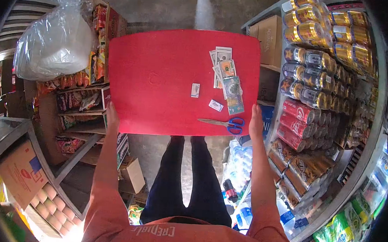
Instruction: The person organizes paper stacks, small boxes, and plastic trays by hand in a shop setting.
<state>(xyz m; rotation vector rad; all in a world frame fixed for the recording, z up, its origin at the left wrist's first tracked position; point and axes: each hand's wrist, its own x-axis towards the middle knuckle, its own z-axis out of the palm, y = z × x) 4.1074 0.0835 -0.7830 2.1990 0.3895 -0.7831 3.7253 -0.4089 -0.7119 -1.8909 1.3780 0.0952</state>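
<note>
My left hand (112,116) is against the left edge of a red tabletop (157,73), near its front corner. On the opposite side my right hand (257,121) holds the right edge; the fingers of both hands are largely hidden. Scissors (214,122) with blue handles lie near the front right, blades slightly parted and pointing left. Behind them is an overlapping pile of banknotes (233,94), some greyish, one orange, one blue-green. Two small white rectangular pieces with printing lie left of the notes: one upright piece (195,90) and one slanted piece (216,105).
Packs of cans (311,79) fill the right shelf. Bottles in plastic (238,162) stand low beside my right leg. On the left are shelves of packets (80,102), a large clear plastic bag (55,39) with white contents, and eggs (53,210) by a cardboard box (22,167).
</note>
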